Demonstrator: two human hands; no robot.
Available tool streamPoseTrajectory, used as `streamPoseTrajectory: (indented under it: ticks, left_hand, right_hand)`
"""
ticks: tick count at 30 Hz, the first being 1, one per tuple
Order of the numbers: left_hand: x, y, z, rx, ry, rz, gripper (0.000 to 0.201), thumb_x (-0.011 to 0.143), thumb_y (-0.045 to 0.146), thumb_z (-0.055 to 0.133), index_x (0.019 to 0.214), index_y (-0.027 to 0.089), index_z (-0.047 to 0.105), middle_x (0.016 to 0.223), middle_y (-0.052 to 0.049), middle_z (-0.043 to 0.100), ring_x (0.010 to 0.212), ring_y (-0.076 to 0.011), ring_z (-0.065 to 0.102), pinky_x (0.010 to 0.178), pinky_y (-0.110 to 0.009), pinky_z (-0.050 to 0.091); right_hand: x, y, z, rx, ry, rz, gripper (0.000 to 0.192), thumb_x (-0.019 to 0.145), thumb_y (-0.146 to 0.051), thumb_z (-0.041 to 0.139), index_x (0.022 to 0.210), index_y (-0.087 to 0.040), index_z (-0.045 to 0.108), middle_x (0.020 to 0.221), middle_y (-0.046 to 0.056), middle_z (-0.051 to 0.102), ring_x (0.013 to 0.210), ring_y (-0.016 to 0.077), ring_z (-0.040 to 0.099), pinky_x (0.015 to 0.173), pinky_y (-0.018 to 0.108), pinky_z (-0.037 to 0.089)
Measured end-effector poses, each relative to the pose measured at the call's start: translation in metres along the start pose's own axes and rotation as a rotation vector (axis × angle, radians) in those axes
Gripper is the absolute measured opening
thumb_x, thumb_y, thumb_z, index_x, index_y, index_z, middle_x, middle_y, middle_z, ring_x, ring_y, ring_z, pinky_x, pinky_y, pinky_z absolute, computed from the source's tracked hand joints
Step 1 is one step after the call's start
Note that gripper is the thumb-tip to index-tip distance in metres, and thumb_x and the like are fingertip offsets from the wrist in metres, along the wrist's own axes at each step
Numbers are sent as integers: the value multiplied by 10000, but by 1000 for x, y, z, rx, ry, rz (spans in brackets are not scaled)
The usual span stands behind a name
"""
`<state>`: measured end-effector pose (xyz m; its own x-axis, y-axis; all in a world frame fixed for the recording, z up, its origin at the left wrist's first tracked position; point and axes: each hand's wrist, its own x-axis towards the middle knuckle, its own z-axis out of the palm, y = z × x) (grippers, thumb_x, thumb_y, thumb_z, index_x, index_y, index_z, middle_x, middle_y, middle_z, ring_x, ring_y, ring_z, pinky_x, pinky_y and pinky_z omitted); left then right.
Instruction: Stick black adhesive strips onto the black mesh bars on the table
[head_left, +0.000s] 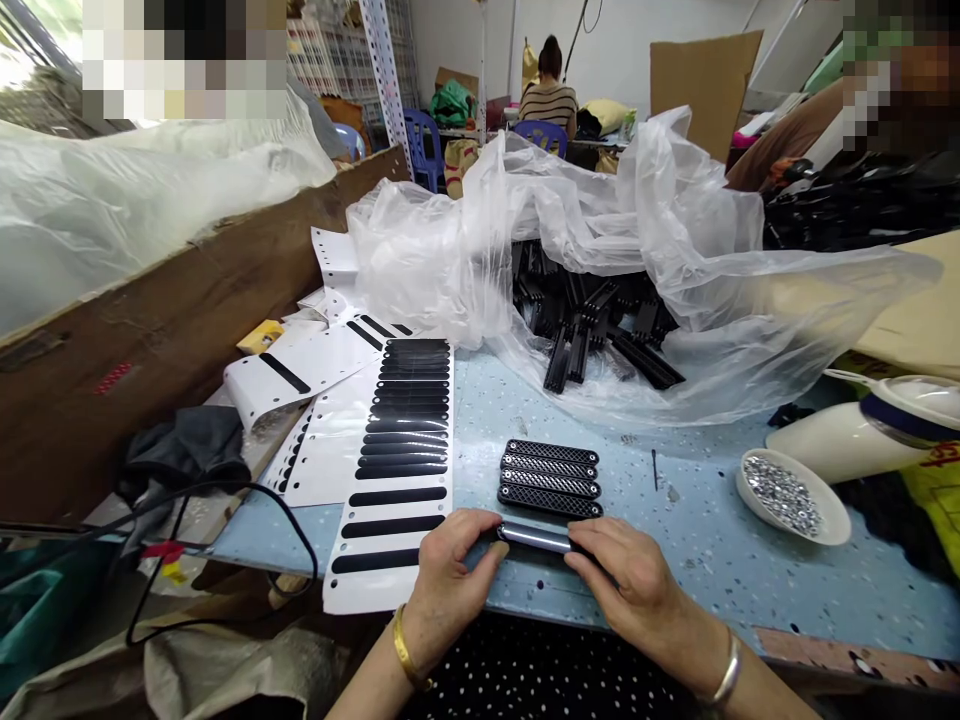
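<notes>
Pinching one end each, the left hand (459,562) and right hand (636,572) hold a shiny black bar (535,538). From far off, I see it lie between them, side to side, neither hand nearer.

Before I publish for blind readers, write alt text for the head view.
Left hand and right hand hold a glossy dark bar by its ends over a blue table near patterned black bars. Black strips on a white sheet, black parts in plastic and a dish of metal pieces lie nearby.
</notes>
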<state>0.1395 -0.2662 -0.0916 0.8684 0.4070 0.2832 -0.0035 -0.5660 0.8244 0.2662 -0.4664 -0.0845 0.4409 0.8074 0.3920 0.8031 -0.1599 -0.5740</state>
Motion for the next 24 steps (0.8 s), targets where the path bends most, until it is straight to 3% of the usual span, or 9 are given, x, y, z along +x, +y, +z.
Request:
streamPoseTrajectory:
  ticks: [24]
  left_hand:
    - [0,-1,-2,-7,-20,-13,171,805,143,614,955,205,670,865,-30,702,787,-163,660,724,-297,547]
  right_hand:
    - [7,-5,2,-46,-68,7,150,903,-97,522,1007,-145,619,911,79,643,800,210,577,698,368,462]
